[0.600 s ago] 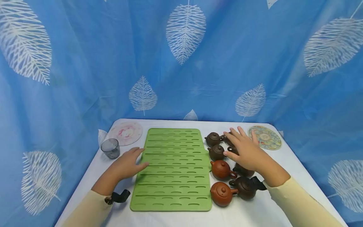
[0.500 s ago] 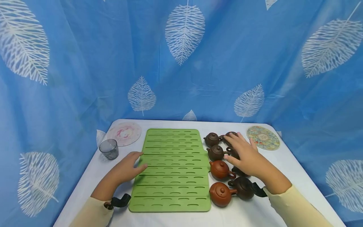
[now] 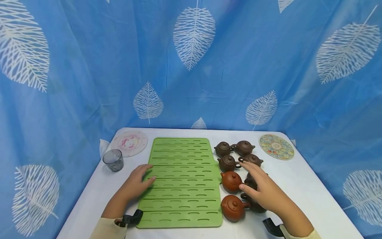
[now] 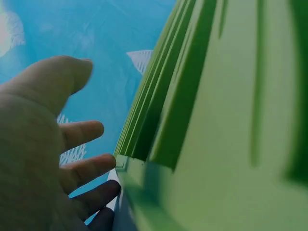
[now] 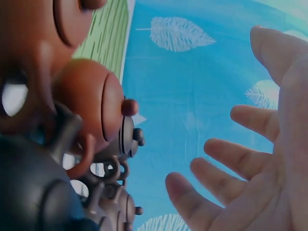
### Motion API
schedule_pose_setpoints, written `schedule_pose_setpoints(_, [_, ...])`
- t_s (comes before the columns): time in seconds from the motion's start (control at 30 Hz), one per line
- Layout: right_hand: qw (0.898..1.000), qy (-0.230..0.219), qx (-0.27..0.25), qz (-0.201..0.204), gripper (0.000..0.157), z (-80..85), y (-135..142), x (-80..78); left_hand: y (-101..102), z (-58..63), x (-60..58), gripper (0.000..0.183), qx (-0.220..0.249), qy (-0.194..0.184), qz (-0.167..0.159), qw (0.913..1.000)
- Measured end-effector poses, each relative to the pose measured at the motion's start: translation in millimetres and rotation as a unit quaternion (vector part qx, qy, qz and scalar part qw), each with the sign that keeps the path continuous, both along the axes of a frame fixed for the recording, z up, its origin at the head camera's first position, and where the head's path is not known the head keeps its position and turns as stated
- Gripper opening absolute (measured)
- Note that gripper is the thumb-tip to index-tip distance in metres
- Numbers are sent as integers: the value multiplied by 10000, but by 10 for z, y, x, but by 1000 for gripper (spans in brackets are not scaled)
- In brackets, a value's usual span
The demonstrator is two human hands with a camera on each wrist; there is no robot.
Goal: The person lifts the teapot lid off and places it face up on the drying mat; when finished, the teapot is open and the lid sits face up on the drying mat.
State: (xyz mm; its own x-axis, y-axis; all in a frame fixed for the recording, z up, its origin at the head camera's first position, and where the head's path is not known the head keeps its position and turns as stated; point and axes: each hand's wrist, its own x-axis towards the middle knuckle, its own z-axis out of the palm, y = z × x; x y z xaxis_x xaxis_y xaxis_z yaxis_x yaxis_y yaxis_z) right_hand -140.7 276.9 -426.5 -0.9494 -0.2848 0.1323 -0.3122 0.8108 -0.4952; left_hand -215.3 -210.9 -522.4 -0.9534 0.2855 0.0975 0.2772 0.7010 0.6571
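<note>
Lower left of frame: left hand [image 3: 134, 184] seen at edge of mat [image 3: 182, 196], fingers spread apart | Lower right: right hand [image 3: 263, 190] seen near teapots [image 3: 233, 207], fingers spread apart

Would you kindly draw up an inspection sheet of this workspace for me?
Surface: white table, with a green board lying near its middle.
Job's things: two reddish teapots and six dark teapots right of the board, some partly hidden by the right hand.
Clutter: smoky glass; pink round mat, far left; patterned round mat, far right.
Grips: left hand at the board's left edge, contact unclear; right hand by the teapots; neither holds anything.
Cables: nothing seen.
Surroundings: blue curtain with white leaf prints.
</note>
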Motion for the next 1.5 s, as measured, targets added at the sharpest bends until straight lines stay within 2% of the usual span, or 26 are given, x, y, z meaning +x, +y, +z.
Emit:
schedule_pose_setpoints(0.13, [9996,94,-131,-240,71,-37,-26,110,-34,-33,32,64,29,85,-10,10000])
schedule_pose_setpoints(0.3, [9983,93,-197,-547,66,-96,-54,205,-98,-64,68,66,-192,262,3,9995])
schedule_pose_setpoints(0.43, [9968,67,-216,-767,61,-127,-81,254,-153,-76,83,69,-298,192,13,9994])
schedule_pose_setpoints(0.63, [9938,-600,-120,-933,51,-162,-142,312,-198,-36,69,75,-280,33,31,9996])
schedule_pose_setpoints(0.77, [9882,-1157,-94,-994,51,-197,-154,347,-229,-53,76,83,-545,56,-83,9985])
schedule_pose_setpoints(0.87, [9831,-1583,-124,-916,54,-224,-155,356,-240,-69,91,89,-715,39,-159,9973])
schedule_pose_setpoints(0.93, [9819,-1713,-131,-800,54,-249,-157,357,-244,-68,96,92,-793,-15,-166,9967])
schedule_pose_setpoints(1.07, [9832,-1734,-53,-560,51,-305,-157,353,-251,-65,97,97,-896,-190,-172,9956])
schedule_pose_setpoints(1.2, [9854,-1612,177,-519,42,-349,-163,349,-243,-71,84,102,-1051,-309,-260,9936])
schedule_pose_setpoints(1.3, [9888,-1380,311,-483,36,-368,-168,346,-230,-73,64,105,-1075,-349,-244,9933])
schedule_pose_setpoints(1.5, [9945,-970,377,-151,25,-413,-188,353,-207,-55,35,107,-1054,-404,-182,9934])
